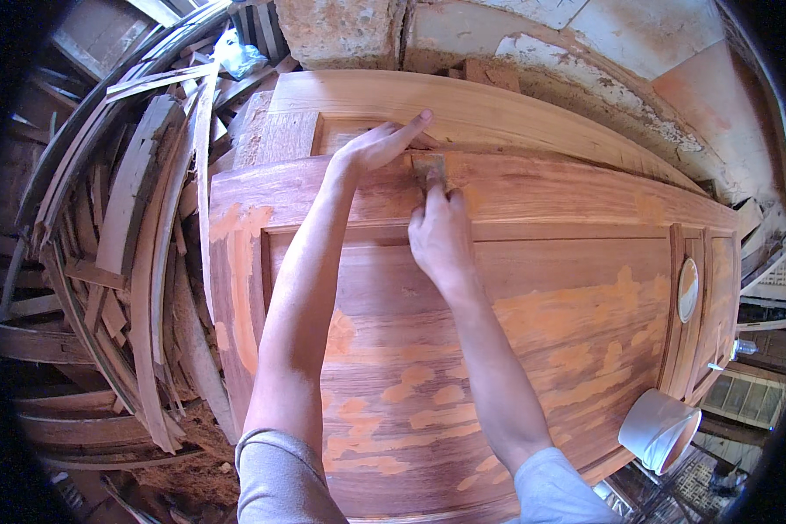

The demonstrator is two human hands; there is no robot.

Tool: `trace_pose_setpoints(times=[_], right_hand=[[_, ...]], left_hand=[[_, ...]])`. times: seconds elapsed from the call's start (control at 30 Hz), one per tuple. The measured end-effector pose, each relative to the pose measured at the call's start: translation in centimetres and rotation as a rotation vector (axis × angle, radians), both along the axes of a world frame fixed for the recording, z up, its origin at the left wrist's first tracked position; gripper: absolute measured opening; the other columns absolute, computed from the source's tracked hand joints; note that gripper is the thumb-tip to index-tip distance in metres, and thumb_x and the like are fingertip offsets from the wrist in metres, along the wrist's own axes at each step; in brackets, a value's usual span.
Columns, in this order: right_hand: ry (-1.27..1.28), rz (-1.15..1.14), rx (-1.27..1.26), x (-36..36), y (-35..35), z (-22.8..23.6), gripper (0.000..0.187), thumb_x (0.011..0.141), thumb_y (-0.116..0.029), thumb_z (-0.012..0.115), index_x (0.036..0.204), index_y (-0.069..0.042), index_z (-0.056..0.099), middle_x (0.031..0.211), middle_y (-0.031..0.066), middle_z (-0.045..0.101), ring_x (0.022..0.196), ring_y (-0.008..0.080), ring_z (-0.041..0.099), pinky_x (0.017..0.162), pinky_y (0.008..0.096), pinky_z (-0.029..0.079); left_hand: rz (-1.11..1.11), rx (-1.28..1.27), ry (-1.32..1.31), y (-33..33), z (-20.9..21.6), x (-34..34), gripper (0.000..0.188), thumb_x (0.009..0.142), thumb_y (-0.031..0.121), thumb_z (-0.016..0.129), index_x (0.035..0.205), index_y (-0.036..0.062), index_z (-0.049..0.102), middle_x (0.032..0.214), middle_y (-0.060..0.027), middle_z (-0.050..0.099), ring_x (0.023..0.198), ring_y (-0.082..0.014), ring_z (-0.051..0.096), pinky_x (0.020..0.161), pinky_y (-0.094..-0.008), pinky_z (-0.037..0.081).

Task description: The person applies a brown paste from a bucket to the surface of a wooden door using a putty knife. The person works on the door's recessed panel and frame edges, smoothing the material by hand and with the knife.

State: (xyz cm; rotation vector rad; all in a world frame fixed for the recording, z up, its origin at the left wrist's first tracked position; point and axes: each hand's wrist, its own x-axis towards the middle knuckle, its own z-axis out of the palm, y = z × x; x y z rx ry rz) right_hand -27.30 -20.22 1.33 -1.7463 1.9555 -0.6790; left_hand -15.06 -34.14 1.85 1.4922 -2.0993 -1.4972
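A flat, grey-brown scraper point(426, 164) lies on the orange-patched wooden door point(559, 323).

The door panel point(576, 258) is real-looking wood, reddish brown, grain showing, with a soft low sheen along the frame rather than a proper gloss. The orange filler point(598, 297) smeared over it looks matt and kinda chalky, in uneven patches. Scraper point(428, 164) looks dull and gunked up; can't tell if that blade's metal. The pale board point(498, 109) behind is bare wood, smooth, fine straight grain. Scrap pile point(131, 218) is all raw timber, rough and splintery. There's a thin crinkly plastic bag point(237, 54) with shiny highlights, a smooth white bucket point(642, 424), probably plastic, flaky rough masonry point(603, 83), plus matt grey cloth sleeves point(279, 476).
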Motion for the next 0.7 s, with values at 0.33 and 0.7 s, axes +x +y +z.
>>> trace_pose_setpoints(times=[0.33, 0.7], right_hand=[[-0.030, 0.075, 0.140, -1.1, 1.3, 2.5, 0.032, 0.095, -0.014, 0.050, 0.123, 0.001, 0.052, 0.099, 0.0332, 0.056, 0.091, 0.0504, 0.061, 0.079, 0.0556, 0.051], [0.108, 0.058, 0.189, -1.0, 0.6, 2.4, 0.039, 0.096, -0.012, 0.045, 0.130, 0.006, 0.050, 0.100, 0.0362, 0.057, 0.092, 0.0503, 0.061, 0.082, 0.0538, 0.050]], left_hand=[[0.078, -0.022, 0.054, -1.4, -3.7, 0.9, 0.097, 0.086, 0.084, 0.023, 0.119, 0.0066, 0.071, 0.135, -0.0222, 0.057, 0.128, -0.0341, 0.051, 0.112, -0.0379, 0.033], [0.043, 0.011, 0.023, -1.4, -2.7, 1.0, 0.098, 0.087, 0.084, 0.020, 0.116, 0.0065, 0.072, 0.132, -0.0214, 0.060, 0.130, -0.0338, 0.049, 0.114, -0.0365, 0.030]])
